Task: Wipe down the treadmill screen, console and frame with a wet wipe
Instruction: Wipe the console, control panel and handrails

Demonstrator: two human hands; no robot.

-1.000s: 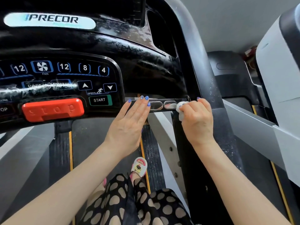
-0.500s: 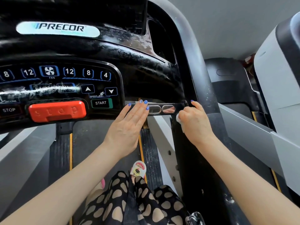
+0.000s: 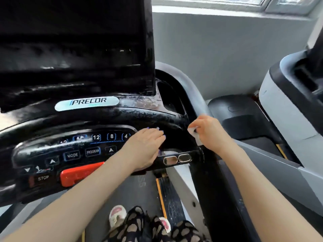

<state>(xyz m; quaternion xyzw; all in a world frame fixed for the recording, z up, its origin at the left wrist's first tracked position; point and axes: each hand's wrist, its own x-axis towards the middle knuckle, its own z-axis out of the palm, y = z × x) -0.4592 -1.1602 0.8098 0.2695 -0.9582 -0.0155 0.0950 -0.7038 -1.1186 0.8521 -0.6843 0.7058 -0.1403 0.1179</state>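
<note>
1. Wet wipe: I have it pinched in my right hand, fingers curled round it, a white corner sticking out to the left and a strip hanging below. It sits at the right end of the console, just beside the grey frame upright; I cannot tell whether it touches either.
2. My left hand lies flat on the console's lower right edge, fingers straight and together, holding nothing. It covers the buttons to the right of the "4" key.
3. The screen stands dark above the console, its surface streaked and smeared. Below it is the PRECOR badge.
4. The only container-like part I see is the recessed pocket at the console's top right corner; its inside is too dark to tell any contents.
5. Along the console's front edge: the red stop bar, a STOP label to its left, MODE and PROGRAM keys above.
6. The crossbar with two oval metal contacts runs between my hands, under the console's right edge.
7. Below, the treadmill belt carries my feet in light shoes, with a spotted dark garment over the legs.
8. To the right stands a neighbouring machine in grey and black. A grey wall is behind, with a window strip along the top.
</note>
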